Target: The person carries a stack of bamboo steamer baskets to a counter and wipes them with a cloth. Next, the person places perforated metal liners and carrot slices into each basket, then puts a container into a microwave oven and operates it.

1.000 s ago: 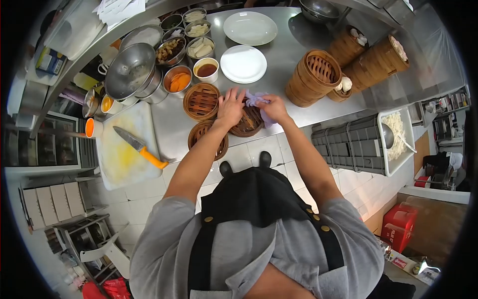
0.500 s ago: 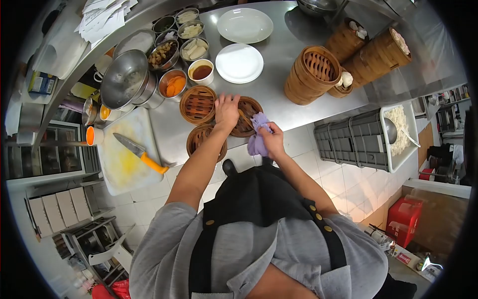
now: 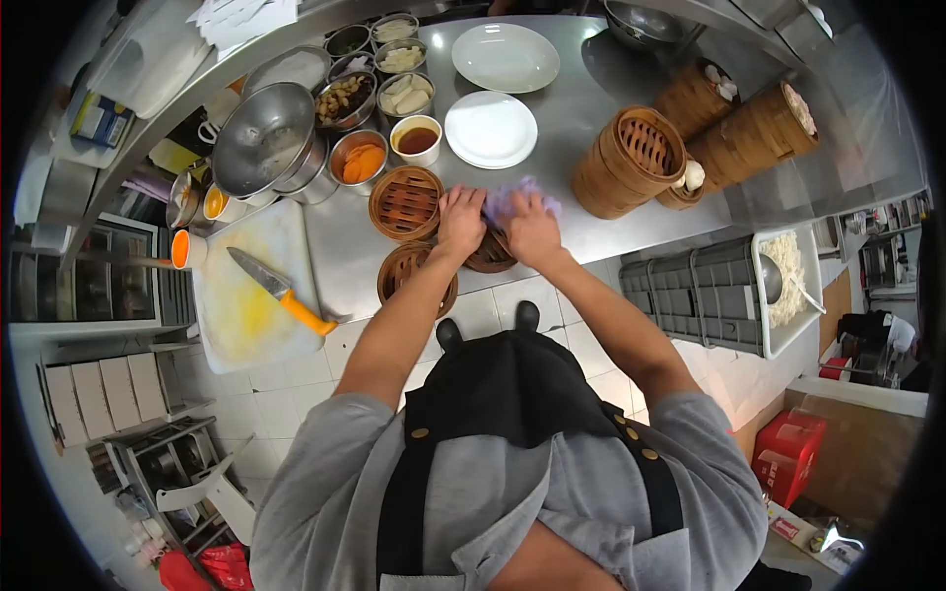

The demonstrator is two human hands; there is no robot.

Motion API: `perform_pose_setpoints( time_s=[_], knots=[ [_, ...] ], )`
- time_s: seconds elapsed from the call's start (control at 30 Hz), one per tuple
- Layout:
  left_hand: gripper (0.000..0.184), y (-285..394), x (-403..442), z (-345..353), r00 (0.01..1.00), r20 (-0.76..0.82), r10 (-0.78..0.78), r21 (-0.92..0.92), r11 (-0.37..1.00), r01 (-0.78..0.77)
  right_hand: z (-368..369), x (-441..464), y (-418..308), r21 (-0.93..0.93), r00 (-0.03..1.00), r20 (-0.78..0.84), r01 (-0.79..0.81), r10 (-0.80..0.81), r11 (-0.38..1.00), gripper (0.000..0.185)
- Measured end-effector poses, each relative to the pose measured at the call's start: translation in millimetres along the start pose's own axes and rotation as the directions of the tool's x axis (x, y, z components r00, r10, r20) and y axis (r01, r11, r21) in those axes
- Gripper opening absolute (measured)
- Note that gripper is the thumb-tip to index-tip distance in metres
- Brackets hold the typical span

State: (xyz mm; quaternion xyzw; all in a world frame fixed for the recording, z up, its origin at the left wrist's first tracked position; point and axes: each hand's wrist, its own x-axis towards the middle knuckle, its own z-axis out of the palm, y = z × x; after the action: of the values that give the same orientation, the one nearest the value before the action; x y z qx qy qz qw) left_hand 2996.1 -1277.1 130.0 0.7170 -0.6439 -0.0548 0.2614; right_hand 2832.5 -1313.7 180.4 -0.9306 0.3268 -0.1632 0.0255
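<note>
In the head view, at centre near the counter's (image 3: 591, 236) 6 o'clock edge, a round bamboo steamer (image 3: 490, 258), mostly covered: because of round form, without long axis; direction of slats impossible to tell. Across its 12 o'clock part, a crumpled purple cloth (image 3: 499, 203), longer from 9 to 3 o'clock, without clear pointing end.

On the steamer's 10 o'clock side, the left hand (image 3: 460, 225), lying flat, with fingers close together and toward 12 o'clock. On its 1 o'clock side, the right hand (image 3: 533, 232), with fingers bent and a little spread on top of the cloth; pressing or pinching, impossible to tell. So, steamer below and between both hands, cloth under the right fingers.

Around the steamer: another steamer (image 3: 406, 203) at 10 o'clock, one more steamer (image 3: 394, 270) at 8, white plates (image 3: 491, 130) at 12.

Compared with the earlier frame: cloth moved from the steamer's 4 o'clock rim up to 12 o'clock, together with the right hand.
</note>
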Motion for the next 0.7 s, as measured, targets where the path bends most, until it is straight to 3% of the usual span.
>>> perform_pose_setpoints(
  time_s=[0.03,0.07,0.13,0.17,0.2,0.27,0.3,0.33,0.4,0.43,0.47,0.53,0.57,0.6,0.63,0.67,0.7],
  knots=[
    [0.046,2,-2,2,0.999,-0.045,-0.019,-0.012,1.000,0.018,10,4,-1,-0.134,0.965,0.259,0.076,-0.039,0.988,0.025],
    [0.045,1,-2,2,0.995,-0.091,-0.036,-0.025,0.999,0.034,11,8,-5,-0.137,0.966,0.254,0.087,-0.050,0.987,0.025],
    [0.042,4,-7,8,0.988,-0.139,-0.065,-0.022,0.998,0.062,11,-2,-10,-0.130,0.903,0.429,0.096,-0.031,0.987,0.026],
    [0.041,5,-7,7,0.992,-0.103,-0.067,-0.008,0.998,0.066,11,7,-5,-0.066,0.845,0.525,0.161,-0.103,0.985,0.024],
    [0.040,2,-2,2,0.996,-0.072,-0.058,0.017,0.998,0.060,9,29,7,-0.069,0.844,0.522,0.182,-0.120,0.981,0.024],
    [0.042,-2,-2,8,0.994,-0.093,-0.053,0.046,0.997,0.057,-3,63,33,0.277,0.417,0.831,0.265,-0.369,0.924,0.024],
    [0.043,-3,-2,7,0.994,-0.097,-0.050,0.028,0.998,0.052,-33,70,27,0.208,0.552,0.795,0.139,-0.250,0.968,0.028],
    [0.043,-3,-3,6,0.995,-0.095,-0.043,0.012,0.999,0.044,-32,68,19,0.206,0.543,0.799,0.155,-0.258,0.966,0.028],
    [0.043,-5,-4,8,0.993,-0.109,-0.037,0.005,0.999,0.038,-26,53,4,-0.202,0.797,0.604,0.149,0.003,0.968,0.028],
    [0.042,-4,-4,10,0.993,-0.107,-0.047,0.022,0.999,0.050,-11,33,2,-0.238,0.813,0.571,0.299,-0.116,0.924,0.028],
    [0.041,-5,-2,10,0.993,-0.107,-0.056,0.040,0.997,0.061,1,23,-5,-0.245,0.793,0.595,0.331,-0.128,0.911,0.032],
    [0.040,-2,5,0,0.992,-0.084,-0.093,-0.012,0.996,0.093,-1,33,-25,-0.108,0.648,0.746,0.341,-0.151,0.934,0.033],
    [0.040,0,-2,0,0.992,-0.032,-0.125,-0.056,0.991,0.123,-4,27,-21,-0.104,0.637,0.756,0.344,-0.151,0.933,0.033],
    [0.040,-7,-4,7,0.992,-0.033,-0.124,-0.053,0.991,0.122,-9,31,-7,0.128,0.717,0.683,0.070,-0.139,0.989,0.033],
    [0.040,-12,-6,13,0.972,-0.208,-0.106,-0.190,0.980,0.066,-17,36,10,0.371,0.785,0.614,-0.188,-0.088,0.909,0.033],
    [0.040,-15,-5,16,0.918,-0.381,-0.112,-0.312,0.950,-0.014,-26,43,29,0.590,0.831,0.556,-0.387,-0.009,0.709,0.033],
    [0.040,-7,-10,-2,0.854,-0.506,-0.119,-0.385,0.917,-0.100,-39,57,38,0.761,0.856,0.510,-0.494,0.082,0.420,0.034]
  ],
)
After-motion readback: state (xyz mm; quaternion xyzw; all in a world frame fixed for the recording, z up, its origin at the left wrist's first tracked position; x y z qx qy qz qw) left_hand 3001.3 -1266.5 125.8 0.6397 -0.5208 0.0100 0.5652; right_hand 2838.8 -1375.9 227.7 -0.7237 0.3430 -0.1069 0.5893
